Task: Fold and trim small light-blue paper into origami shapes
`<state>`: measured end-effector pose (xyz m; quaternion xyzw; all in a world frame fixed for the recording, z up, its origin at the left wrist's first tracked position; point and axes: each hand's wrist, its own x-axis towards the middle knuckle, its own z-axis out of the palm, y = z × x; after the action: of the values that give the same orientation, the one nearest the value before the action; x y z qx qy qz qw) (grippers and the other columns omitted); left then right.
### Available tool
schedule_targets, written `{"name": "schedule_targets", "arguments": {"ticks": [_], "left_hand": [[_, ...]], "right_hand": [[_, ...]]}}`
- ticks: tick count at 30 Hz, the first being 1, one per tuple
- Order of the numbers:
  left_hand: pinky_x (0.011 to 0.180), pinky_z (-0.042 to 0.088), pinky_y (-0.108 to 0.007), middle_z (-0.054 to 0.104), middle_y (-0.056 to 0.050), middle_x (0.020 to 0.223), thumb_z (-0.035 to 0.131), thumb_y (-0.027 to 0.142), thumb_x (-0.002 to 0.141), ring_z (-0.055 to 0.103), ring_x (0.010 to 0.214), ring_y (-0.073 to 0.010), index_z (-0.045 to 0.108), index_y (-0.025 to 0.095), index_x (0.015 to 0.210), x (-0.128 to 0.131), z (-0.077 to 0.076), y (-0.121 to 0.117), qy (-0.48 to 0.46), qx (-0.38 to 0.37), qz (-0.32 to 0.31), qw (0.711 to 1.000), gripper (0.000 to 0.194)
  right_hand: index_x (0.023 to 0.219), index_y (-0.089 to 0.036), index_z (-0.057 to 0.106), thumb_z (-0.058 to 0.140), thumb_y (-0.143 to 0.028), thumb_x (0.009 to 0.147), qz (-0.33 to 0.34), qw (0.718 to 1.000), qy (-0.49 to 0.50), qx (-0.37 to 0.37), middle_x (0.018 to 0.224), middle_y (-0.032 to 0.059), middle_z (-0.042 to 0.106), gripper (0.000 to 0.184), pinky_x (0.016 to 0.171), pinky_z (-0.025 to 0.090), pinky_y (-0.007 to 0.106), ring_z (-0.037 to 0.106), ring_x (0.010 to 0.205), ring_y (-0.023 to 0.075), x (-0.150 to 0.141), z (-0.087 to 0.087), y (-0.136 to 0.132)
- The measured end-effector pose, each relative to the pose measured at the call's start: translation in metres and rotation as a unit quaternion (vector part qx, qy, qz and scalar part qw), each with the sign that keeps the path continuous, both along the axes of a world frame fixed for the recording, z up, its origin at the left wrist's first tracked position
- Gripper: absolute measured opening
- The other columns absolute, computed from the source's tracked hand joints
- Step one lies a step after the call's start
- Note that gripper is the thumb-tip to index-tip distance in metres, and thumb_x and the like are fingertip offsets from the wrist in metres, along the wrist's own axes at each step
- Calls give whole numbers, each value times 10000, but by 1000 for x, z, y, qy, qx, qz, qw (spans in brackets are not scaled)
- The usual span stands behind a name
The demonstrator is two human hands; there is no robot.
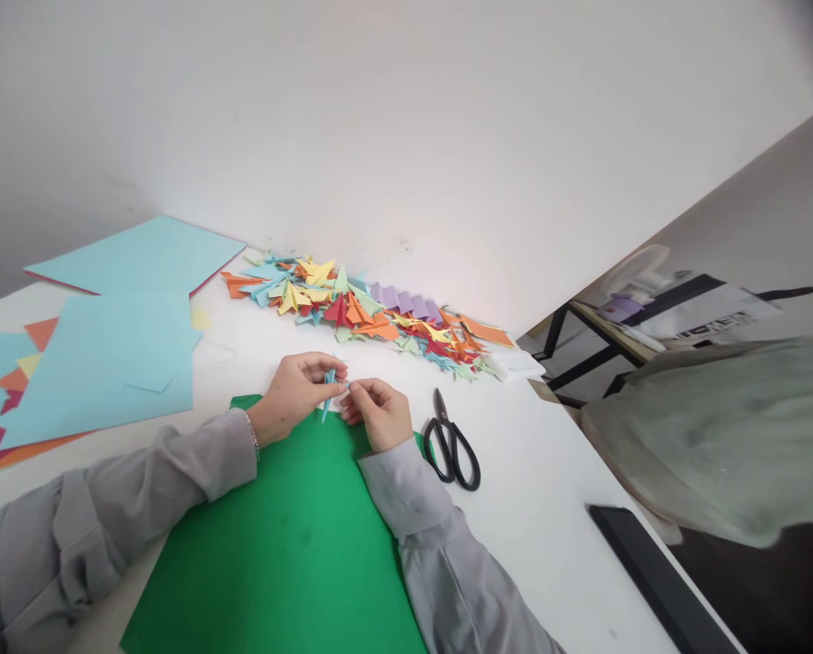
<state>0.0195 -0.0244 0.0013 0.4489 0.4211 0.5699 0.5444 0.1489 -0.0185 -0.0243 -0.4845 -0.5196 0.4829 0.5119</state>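
My left hand (pixel 295 392) pinches a small folded piece of light blue paper (pixel 328 397) between thumb and fingers. Close beside it, my right hand (pixel 381 413) has its thumb and fingertips pressed together at the piece's right side; whether they grip the same paper is hard to make out. Both hands are above the far edge of a green sheet (pixel 297 545). Just right of my right hand lies a pair of scissors (pixel 451 445) with black handles, its blades pointing away from me.
A long pile of small folded paper planes (pixel 351 313) runs along the wall. Blue paper sheets (pixel 120 363) and coloured scraps (pixel 17 372) lie at the left. A dark flat object (pixel 658 577) rests near the table's right edge, with a pale green cloth (pixel 719 436) beyond.
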Motion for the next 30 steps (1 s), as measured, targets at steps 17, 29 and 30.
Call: {"name": "schedule_targets", "arguments": {"ticks": [17,29,30], "left_hand": [[631,478,-256,649,-35,741,723,120,485,596,725,-138,638,115,746,1,-4,1,12,4,-4,1000,275],[562,479,-234,653,-37,726,741,133,461,590,677,-130,651,118,761,1,-2,0,7,-12,10,1000,314],[558,479,-233,653,-37,724,742,132,459,591,676,-130,652,119,760,1,-2,0,5,-11,10,1000,315]], "right_hand": [[557,-159,560,646,-277,578,-9,998,53,-22,421,-39,572,148,362,388,198,470,334,71,-3,16,-5],[591,-156,593,702,-332,562,17,993,108,-51,482,-18,616,209,379,439,202,526,372,82,-1,6,-2],[589,-157,590,701,-330,563,17,993,107,-50,481,-20,616,207,378,439,202,525,372,82,-1,7,-2]]}}
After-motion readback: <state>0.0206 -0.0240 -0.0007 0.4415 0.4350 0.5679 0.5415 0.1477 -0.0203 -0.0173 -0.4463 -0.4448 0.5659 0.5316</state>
